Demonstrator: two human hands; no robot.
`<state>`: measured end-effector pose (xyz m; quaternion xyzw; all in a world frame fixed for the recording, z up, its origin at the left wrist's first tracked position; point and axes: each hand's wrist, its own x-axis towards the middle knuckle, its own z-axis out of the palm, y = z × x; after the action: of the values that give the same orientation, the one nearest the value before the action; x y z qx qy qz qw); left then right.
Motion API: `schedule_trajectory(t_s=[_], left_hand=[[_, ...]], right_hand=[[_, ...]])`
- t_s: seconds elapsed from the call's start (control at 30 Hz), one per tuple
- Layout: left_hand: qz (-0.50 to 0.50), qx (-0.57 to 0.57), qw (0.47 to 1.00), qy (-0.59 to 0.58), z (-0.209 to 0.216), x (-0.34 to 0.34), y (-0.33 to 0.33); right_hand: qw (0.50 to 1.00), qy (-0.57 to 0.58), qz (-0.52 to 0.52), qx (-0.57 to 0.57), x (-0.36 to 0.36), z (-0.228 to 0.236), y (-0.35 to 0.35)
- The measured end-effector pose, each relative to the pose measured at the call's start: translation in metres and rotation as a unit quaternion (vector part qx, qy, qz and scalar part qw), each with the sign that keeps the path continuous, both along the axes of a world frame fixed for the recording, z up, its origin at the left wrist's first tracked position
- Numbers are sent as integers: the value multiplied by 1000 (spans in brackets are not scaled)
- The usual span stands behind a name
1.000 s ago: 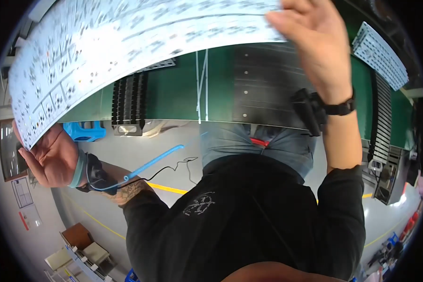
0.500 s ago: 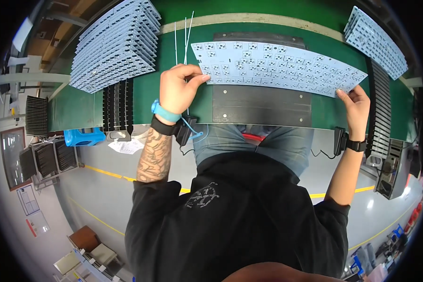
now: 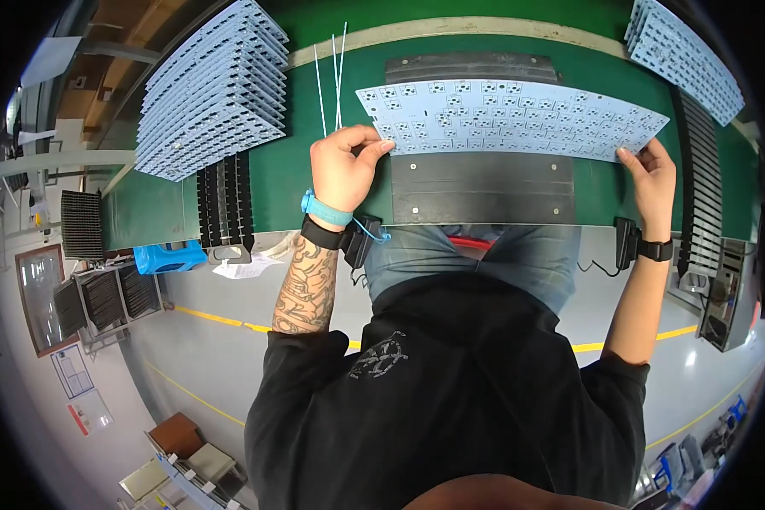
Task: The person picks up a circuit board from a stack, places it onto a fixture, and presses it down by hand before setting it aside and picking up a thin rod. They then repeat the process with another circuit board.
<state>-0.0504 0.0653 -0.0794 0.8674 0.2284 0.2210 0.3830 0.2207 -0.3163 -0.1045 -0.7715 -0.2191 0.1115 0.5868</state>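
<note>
A long white circuit board [image 3: 518, 119], printed with rows of keyboard-style switch marks, is held out in front of me over a dark flat block [image 3: 483, 189]. My left hand [image 3: 348, 170] pinches its lower left corner between thumb and bent fingers. At the lower right corner, my right hand [image 3: 653, 174] grips it with the thumb on top and the fingers partly hidden beneath. The board covers the middle of the block. Whether it rests on the block or hangs just above, I cannot tell.
On the green bench top [image 3: 272, 191], a tall stack of similar boards [image 3: 212, 93] stands at the left, a smaller stack [image 3: 684, 64] at the far right. Slotted black racks [image 3: 223, 200] flank the work area. Thin white rods [image 3: 338, 85] lie beyond my left hand.
The whole view has shifted and turned slightly. The board now lies more level, its right end raised a little in the picture. Both hands keep their hold on the corners.
</note>
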Motion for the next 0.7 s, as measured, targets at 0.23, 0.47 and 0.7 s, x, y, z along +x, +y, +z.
schedule_trajectory(t_s=[0.23, 0.47, 0.7], left_hand=[[-14, -14, 1000, -6, -4, -4, 3], [20, 171, 981, -94, 53, -6, -7], [-73, 411, 908, -40, 60, 37, -45]], right_hand=[[999, 13, 17, -23, -2, 10, 5], [865, -433, -204, -149, -51, 86, 36], [829, -528, 31, -180, -104, 91, 160]])
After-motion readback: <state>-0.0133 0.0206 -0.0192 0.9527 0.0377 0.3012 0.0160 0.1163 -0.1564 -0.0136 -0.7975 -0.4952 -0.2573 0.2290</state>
